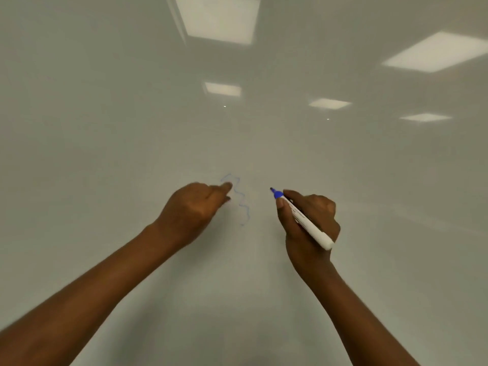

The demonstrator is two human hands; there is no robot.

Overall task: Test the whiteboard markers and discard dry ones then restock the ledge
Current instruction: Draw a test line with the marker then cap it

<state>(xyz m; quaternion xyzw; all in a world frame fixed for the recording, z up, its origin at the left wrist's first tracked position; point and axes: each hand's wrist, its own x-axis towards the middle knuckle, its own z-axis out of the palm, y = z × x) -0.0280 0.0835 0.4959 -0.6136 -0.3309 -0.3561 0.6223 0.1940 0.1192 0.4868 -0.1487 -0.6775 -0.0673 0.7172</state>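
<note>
Your marker point(303, 220) lies on a slant: its long axis runs from the tip, pointing between 10 and 11 o'clock towards the whiteboard point(132, 128), back to the butt end between 4 and 5 o'clock. It is uncapped, with a dark nib, a blue collar behind it and a white barrel carrying small dark print that is too fine to read. It sits at about 4 o'clock from the middle of the view, and the nib is clear of the blue squiggle point(244, 199), which lies to its 9 o'clock side. Your right hand point(318, 211) grips the barrel, thumb and fingers wrapped round it near the collar, the butt end sticking out past the hand. Your left hand point(192, 207), at about 8 o'clock, is blurred; its fingers look curled under, with one fingertip point(227, 186) reaching the faint upper end of the squiggle. You cannot tell whether that hand holds anything. The two hands are apart, the squiggle between them. Pale ceiling lights point(219, 19) reflect in the glossy board towards 12 o'clock
</note>
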